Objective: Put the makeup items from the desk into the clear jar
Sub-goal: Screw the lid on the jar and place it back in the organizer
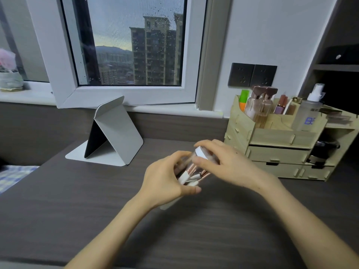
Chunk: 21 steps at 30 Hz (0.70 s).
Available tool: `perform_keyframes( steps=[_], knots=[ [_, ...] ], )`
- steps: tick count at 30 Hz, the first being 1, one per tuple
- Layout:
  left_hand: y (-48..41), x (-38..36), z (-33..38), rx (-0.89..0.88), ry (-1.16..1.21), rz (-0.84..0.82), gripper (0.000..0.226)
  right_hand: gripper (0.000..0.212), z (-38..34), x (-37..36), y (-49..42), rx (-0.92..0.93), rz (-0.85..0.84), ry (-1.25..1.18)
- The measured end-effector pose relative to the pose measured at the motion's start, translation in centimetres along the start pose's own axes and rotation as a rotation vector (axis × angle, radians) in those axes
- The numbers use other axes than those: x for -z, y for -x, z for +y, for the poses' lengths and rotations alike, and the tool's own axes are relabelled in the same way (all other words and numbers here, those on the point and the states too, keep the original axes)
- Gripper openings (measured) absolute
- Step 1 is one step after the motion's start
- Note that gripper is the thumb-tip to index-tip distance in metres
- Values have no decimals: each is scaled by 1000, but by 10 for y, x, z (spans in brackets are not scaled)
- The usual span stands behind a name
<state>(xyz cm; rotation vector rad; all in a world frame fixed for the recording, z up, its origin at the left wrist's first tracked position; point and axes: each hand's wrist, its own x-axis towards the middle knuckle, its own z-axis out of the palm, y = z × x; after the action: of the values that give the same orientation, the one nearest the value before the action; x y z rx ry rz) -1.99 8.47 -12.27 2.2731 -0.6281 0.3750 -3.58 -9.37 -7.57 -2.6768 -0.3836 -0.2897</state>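
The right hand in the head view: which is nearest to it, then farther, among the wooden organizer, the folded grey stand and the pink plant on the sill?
From the right hand:
1. Wooden organizer, just right of it.
2. Folded grey stand, left, across the desk.
3. Pink plant, far left on the windowsill.

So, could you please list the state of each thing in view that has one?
Clear plastic jar: tilted, held, white-handled brushes inside.
White round lid: on the jar's top.
Left hand: gripping the jar.
Right hand: on the lid.
White window: ajar.
Wooden organiser drawers: shut.
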Motion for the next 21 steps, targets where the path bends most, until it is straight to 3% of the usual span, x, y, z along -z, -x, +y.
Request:
perform_keyframes(
  steps=[4,8,11,13,18,21],
  knots=[
    [-1,-5,6,-9,47,55,78,55,-7,-11,1,-41,248,-38],
    [-7,-11,14,-47,11,128,78,43,-4,-7,-1,-138,322,-184],
    [-17,-15,20,-100,-8,159,77,67,2,-1,3,-192,323,-397],
    [-26,-21,26,-141,48,147,81,72,7,1,8,-219,361,-457],
    [-57,-30,52,-312,167,86,91,65,21,31,19,-204,717,-498],
    [-81,-29,68,-301,175,68,76,57,35,71,26,-203,941,-382]
  ],
)
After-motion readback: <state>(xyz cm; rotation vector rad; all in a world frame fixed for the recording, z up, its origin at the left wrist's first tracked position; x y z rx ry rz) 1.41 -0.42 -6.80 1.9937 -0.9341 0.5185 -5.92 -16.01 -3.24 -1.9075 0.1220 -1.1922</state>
